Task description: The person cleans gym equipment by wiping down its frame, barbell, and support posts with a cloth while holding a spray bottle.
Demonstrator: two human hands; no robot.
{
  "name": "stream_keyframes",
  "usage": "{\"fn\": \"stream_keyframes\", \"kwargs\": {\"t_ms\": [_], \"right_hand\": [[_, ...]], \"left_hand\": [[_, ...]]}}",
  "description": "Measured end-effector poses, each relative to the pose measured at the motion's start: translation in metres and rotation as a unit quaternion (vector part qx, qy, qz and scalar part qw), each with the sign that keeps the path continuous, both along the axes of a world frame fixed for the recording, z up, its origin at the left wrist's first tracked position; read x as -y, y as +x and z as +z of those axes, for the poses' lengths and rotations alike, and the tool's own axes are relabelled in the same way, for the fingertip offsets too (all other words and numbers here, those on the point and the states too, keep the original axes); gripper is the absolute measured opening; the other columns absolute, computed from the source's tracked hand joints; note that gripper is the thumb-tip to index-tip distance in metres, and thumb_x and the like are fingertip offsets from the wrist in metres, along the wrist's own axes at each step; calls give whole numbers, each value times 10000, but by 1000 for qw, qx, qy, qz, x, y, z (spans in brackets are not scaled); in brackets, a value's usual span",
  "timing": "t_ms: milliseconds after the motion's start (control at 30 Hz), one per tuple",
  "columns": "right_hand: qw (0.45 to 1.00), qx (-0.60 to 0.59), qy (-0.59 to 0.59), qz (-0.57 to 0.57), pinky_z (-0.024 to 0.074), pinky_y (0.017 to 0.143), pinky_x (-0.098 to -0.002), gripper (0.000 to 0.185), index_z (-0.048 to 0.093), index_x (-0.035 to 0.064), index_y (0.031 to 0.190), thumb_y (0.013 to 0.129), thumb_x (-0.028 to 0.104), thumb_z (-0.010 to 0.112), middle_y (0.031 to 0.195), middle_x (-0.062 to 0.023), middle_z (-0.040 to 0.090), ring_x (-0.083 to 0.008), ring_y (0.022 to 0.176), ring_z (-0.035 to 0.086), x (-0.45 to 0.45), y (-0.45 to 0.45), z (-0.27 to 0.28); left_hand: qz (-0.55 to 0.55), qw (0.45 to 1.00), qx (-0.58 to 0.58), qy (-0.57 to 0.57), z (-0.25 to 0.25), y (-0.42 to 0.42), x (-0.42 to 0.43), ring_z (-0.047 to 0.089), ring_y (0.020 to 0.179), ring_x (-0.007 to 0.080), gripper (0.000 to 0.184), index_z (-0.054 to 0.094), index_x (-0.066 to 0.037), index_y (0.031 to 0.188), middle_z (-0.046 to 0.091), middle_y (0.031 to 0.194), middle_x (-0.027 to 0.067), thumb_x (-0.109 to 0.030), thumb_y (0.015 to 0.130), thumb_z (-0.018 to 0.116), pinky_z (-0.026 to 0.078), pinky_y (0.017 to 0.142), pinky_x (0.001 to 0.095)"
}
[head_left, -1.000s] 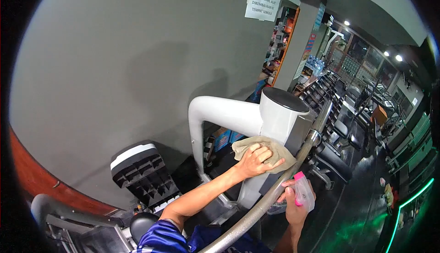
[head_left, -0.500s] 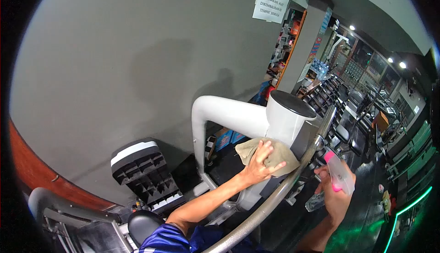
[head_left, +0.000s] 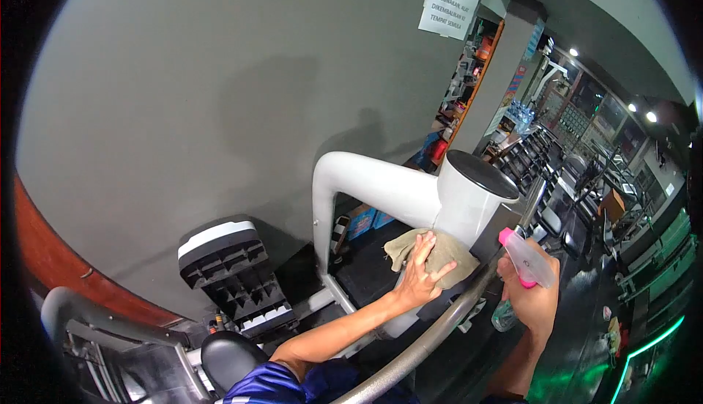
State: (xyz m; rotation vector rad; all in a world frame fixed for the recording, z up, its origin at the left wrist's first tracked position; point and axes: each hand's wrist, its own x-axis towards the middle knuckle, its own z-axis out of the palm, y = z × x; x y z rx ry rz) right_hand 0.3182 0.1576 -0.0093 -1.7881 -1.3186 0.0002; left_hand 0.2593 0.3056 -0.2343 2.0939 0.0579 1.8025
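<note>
My left hand presses an olive-tan cloth against the lower part of a white round machine post, its fingers bent over the fabric. A black cap tops the post. On the right, my right hand is closed around a spray bottle with a pink nozzle and a pale, whitish trigger head. The clear body of the bottle shows below my fingers. Between me and the post runs a curved metal bar with a rough grip surface, passing close to both hands.
A grey wall with a paper sign rises behind the machine. At left stands a black-and-white plastic step unit beside a black padded seat. A grey frame sits at lower left. Dumbbell racks line the right background.
The view has shifted slightly, so the machine appears further right and lower. My right hand has brought the spray bottle nearer the metal bar. The left hand stays on the cloth.
</note>
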Motion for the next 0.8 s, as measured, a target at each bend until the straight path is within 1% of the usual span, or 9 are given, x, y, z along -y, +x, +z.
{"fn": "stream_keyframes", "kwargs": {"t_ms": [33, 133, 233, 333, 433, 533, 633, 733, 800], "right_hand": [[999, 35, 0, -1, 436, 497, -330, 184, 613, -7, 821, 826, 144, 720, 568, -118, 561, -234, 461, 576, -3, 2, -2], [998, 40, -48, -16, 439, 521, -347, 164, 612, 5, 820, 814, 130, 719, 580, -144, 554, -305, 506, 582, -9, -5, 7], [997, 44, -65, 4, 442, 522, -359, 153, 607, 21, 806, 812, 128, 715, 587, -148, 564, -338, 524, 579, -18, -14, 13], [992, 93, -82, 18, 448, 525, -375, 152, 601, 30, 801, 806, 130, 715, 594, -148, 572, -355, 543, 588, -26, -23, 22], [979, 184, -76, 39, 451, 524, -389, 160, 596, 34, 800, 800, 140, 716, 593, -157, 573, -365, 564, 603, -34, -22, 22], [982, 171, -58, 54, 453, 517, -388, 153, 601, 40, 787, 796, 146, 713, 593, -164, 578, -364, 570, 614, -45, -28, 26], [984, 152, -63, 72, 467, 521, -395, 149, 608, 43, 775, 796, 151, 708, 588, -169, 583, -366, 575, 623, -49, -31, 28], [973, 198, -88, 82, 486, 533, -401, 155, 616, 41, 770, 790, 161, 711, 589, -169, 597, -363, 577, 631, -49, -31, 30], [980, 165, -69, 82, 498, 545, -406, 157, 621, 48, 780, 786, 174, 714, 604, -164, 612, -361, 591, 640, -52, -37, 30]], "left_hand": [[-4, 1000, 0, -4, 0, -1, 1, 276, 1369, 490, 916, 515, -255, 1311, 244, 1423, 211, 34, 465, 713, 222, 1112, 663], [-7, 1000, 5, -5, -2, 1, 1, 279, 1373, 481, 913, 524, -253, 1311, 241, 1431, 209, 41, 465, 700, 229, 1113, 658], [-10, 1000, 3, -2, -3, 1, 0, 282, 1375, 473, 922, 528, -261, 1313, 246, 1437, 212, 42, 460, 701, 237, 1116, 651], [-11, 1000, 7, 1, -3, 1, -1, 282, 1375, 474, 921, 529, -263, 1312, 255, 1434, 211, 38, 460, 704, 241, 1115, 651], [2, 1000, 7, 6, -7, 3, -2, 285, 1373, 476, 923, 528, -267, 1312, 256, 1435, 211, 28, 458, 716, 246, 1113, 648], [-10, 1000, -5, -3, -8, 2, -2, 287, 1371, 477, 931, 528, -270, 1311, 257, 1434, 210, 18, 450, 733, 247, 1110, 652], [0, 1000, -7, 7, -9, 3, -3, 285, 1372, 478, 952, 524, -270, 1314, 253, 1437, 212, 11, 434, 752, 246, 1107, 657], [-5, 1000, 4, 16, -10, 4, -4, 279, 1375, 477, 955, 524, -266, 1313, 247, 1443, 215, 5, 427, 759, 242, 1102, 665], [-7, 1000, 10, 19, -11, 5, -5, 273, 1378, 478, 957, 521, -264, 1314, 242, 1447, 218, 2, 427, 763, 240, 1100, 669]]}}
